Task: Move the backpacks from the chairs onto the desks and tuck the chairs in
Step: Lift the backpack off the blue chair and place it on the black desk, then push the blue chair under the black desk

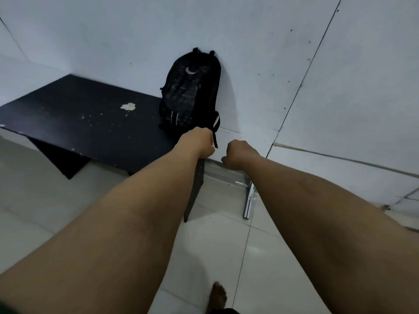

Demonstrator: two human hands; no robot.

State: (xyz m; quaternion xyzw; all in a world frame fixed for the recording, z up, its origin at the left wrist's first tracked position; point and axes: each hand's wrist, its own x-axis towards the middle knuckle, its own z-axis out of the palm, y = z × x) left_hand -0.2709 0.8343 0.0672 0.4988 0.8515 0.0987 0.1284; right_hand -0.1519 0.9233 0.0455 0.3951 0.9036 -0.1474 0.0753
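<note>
A black backpack (pixel 190 91) with a pale crescent logo stands upright at the right end of a black desk (pixel 86 116) and leans against the white wall. My left hand (pixel 199 141) is at the bag's lower right corner with its fingers curled on the bottom edge. A loose strap (pixel 215 138) dangles beside the knuckles. My right hand (pixel 238 155) hovers just past the desk's right edge as an empty fist, apart from the bag. No chair is in view.
The desk top carries pale paint stains (pixel 128 106). Its dark leg panel (pixel 195 189) drops to the tiled floor below my left forearm. A metal strip (pixel 249 200) leans at the wall base on the right. My bare foot (pixel 218 295) is on the tiles.
</note>
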